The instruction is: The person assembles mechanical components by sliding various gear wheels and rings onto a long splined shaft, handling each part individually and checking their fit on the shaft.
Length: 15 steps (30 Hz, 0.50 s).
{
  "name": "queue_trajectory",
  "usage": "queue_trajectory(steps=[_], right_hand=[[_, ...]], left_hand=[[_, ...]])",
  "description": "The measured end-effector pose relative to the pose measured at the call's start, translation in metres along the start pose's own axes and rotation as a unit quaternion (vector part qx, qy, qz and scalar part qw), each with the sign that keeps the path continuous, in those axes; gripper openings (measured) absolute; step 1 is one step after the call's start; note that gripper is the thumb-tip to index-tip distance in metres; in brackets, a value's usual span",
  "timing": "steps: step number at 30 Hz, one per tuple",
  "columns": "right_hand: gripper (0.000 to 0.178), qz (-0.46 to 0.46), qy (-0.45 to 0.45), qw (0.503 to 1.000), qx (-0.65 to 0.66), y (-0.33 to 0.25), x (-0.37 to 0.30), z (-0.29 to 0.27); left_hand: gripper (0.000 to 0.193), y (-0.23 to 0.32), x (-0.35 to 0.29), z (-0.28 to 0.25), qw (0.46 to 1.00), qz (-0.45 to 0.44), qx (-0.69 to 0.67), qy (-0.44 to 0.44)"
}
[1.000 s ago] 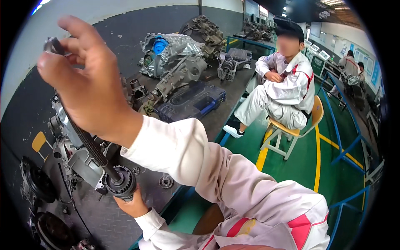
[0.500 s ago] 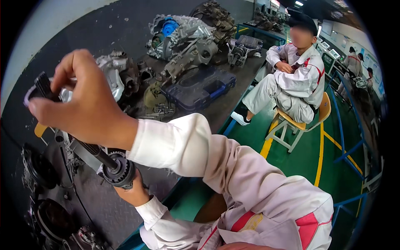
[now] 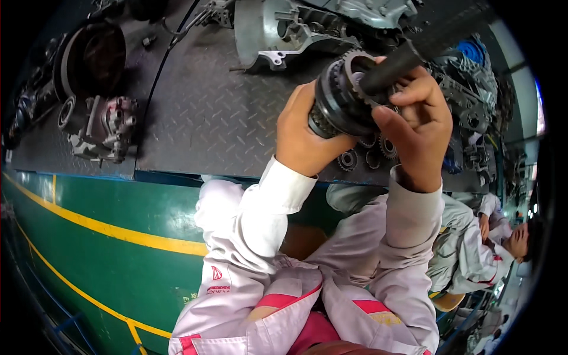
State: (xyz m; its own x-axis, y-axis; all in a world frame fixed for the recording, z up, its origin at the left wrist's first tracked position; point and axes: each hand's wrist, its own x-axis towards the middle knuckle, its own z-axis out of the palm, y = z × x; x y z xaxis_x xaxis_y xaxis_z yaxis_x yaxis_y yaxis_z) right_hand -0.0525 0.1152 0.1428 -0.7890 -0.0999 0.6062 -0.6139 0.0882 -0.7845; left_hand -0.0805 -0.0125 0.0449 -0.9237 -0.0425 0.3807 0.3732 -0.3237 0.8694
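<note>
My left hand (image 3: 299, 133) is wrapped round the dark toothed gear hub (image 3: 337, 97) of a transmission shaft, holding it above the bench. From the hub the long dark shaft (image 3: 414, 56) slants up to the right. A pale thin ring (image 3: 358, 78) shows around the shaft's base, against the gear face. My right hand (image 3: 423, 121) is closed at the shaft's base, its thumb by the gear's edge and its fingers curled alongside the shaft. What lies between those fingertips is partly hidden.
Several loose gears (image 3: 348, 160) lie on the steel bench (image 3: 219, 112) beneath my hands. A silver housing (image 3: 278, 35) stands behind, and a small metal pump-like unit (image 3: 103, 130) at left. A seated co-worker (image 3: 473, 248) is on the right.
My view has swung left and down toward the bench. My right hand has moved from the shaft's tip, where it held a thin pale ring, down to the gear end. My left hand still grips the hub.
</note>
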Motion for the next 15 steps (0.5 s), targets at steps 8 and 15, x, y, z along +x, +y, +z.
queue_trajectory(steps=[8, 15], right_hand=[[0.028, 0.023, -0.036, 0.998, -0.052, -0.005, 0.001, -0.004], [0.020, -0.061, -0.090, 0.979, -0.170, -0.003, 0.009, -0.005]], left_hand=[[0.066, 0.001, 0.001, 0.000, 0.998, 0.021, 0.054, -0.008], [0.068, -0.003, 0.005, 0.001, 1.000, -0.002, -0.025, 0.012]])
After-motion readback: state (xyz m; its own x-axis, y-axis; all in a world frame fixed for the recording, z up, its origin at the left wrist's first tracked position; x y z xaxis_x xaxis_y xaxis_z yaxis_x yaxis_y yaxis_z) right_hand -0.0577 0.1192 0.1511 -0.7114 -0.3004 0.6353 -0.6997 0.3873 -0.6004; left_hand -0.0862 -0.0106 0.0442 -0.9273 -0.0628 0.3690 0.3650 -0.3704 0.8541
